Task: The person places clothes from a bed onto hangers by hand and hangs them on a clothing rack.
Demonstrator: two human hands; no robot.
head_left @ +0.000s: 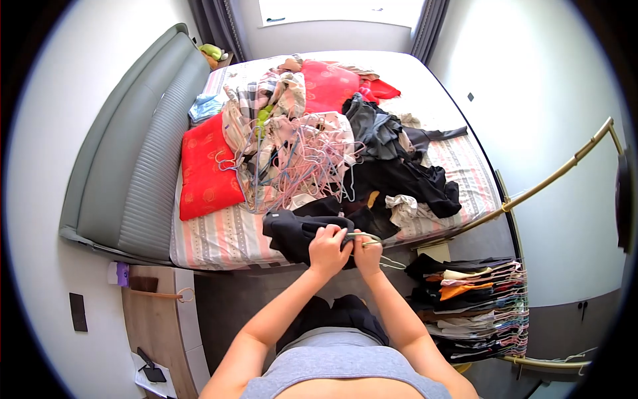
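The left hand (pixel 330 250) grips a bunch of black clothing (pixel 292 233), and the right hand (pixel 367 255) has its fingers curled tight around a pale green hanger (pixel 363 235). The hands are close together, just by the near edge of the bed (pixel 209 246), and the black clothing is right there too — at the middle of that edge. A big tangle of hangers (pixel 299 163) lies around the middle of the bed. A red pillow (pixel 211 174) sits by the headboard (pixel 143 159) — and more dark clothes (pixel 399 183) lie toward the right edge.
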